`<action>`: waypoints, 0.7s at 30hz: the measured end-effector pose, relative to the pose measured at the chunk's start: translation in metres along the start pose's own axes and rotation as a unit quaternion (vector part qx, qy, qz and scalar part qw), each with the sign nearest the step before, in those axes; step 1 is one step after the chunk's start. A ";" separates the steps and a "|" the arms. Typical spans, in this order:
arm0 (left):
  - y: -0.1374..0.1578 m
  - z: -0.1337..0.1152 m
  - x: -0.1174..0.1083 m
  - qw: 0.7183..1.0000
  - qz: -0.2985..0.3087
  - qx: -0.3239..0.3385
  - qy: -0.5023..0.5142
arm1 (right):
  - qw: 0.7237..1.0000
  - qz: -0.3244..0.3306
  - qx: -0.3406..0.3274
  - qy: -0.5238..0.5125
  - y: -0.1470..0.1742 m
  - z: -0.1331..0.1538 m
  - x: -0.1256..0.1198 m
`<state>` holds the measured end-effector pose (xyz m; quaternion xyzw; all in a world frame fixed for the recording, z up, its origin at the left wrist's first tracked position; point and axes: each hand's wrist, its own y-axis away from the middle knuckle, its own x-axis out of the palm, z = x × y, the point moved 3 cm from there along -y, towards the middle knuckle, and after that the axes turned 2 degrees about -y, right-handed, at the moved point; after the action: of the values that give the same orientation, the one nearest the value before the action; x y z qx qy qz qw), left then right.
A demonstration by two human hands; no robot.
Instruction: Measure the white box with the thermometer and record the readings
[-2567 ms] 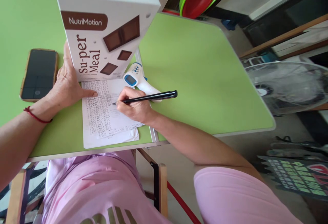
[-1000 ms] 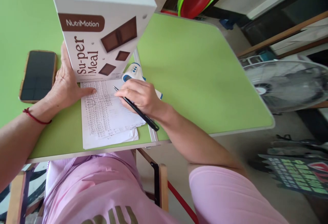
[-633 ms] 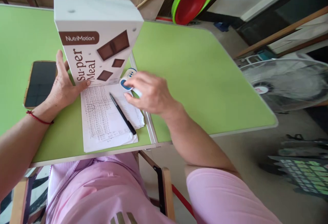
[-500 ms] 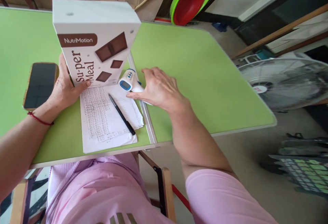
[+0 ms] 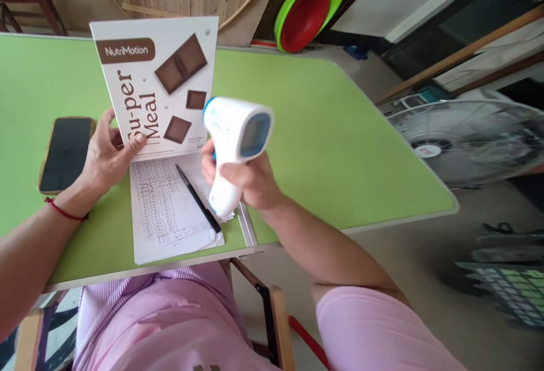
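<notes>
My left hand (image 5: 111, 153) grips the lower left edge of a white box (image 5: 174, 59) with chocolate pieces printed on its front, the thumb across that face. The box is tilted so that its front faces me. My right hand (image 5: 249, 175) is wrapped round the handle of a white and blue infrared thermometer (image 5: 236, 133), held up off the table with its screen turned right. Under the box's lower edge lie handwritten sheets of paper (image 5: 157, 207), with a black pen (image 5: 198, 198) resting across them.
A phone (image 5: 68, 153) lies on the green table (image 5: 361, 161) left of my left hand. Beyond the table are red and green basins (image 5: 306, 17) and, at the right, a fan (image 5: 459, 144). A wooden chair arm (image 5: 281, 325) stands below the table's front edge.
My right hand has taken hold of the thermometer and lifted it off the table, turning it. The box has tilted back, so its top face no longer shows. The left hand keeps its grip.
</notes>
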<state>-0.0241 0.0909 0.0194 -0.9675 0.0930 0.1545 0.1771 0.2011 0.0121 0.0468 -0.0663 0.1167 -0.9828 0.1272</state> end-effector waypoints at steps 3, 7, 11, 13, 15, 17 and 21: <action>0.000 -0.003 -0.002 0.996 0.026 0.011 -0.081 | 0.999 0.025 0.044 -0.003 0.005 -0.009 0.016; 0.000 -0.008 -0.005 0.989 0.044 0.058 -0.125 | 0.994 0.018 0.102 0.033 0.002 -0.024 0.021; 0.000 -0.008 -0.004 0.990 0.065 0.088 -0.091 | 0.988 -0.031 0.141 0.058 -0.003 -0.032 0.020; 0.000 -0.006 -0.004 0.990 0.071 0.085 -0.086 | 0.985 -0.046 0.157 0.050 -0.003 -0.033 0.019; 0.000 -0.006 -0.004 0.990 0.077 0.086 -0.083 | 0.985 -0.051 0.158 0.044 -0.002 -0.033 0.019; 0.000 -0.006 -0.003 0.990 0.081 0.090 -0.078 | 0.986 -0.050 0.150 0.052 -0.001 -0.032 0.019; 0.001 -0.007 -0.004 0.990 0.083 0.095 -0.069 | 0.987 -0.037 0.138 0.071 0.000 -0.033 0.019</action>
<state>-0.0260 0.0881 0.0264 -0.9222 0.1749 0.2260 0.2605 0.1773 0.0140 0.0173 0.0174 -0.0141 -0.9957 0.0900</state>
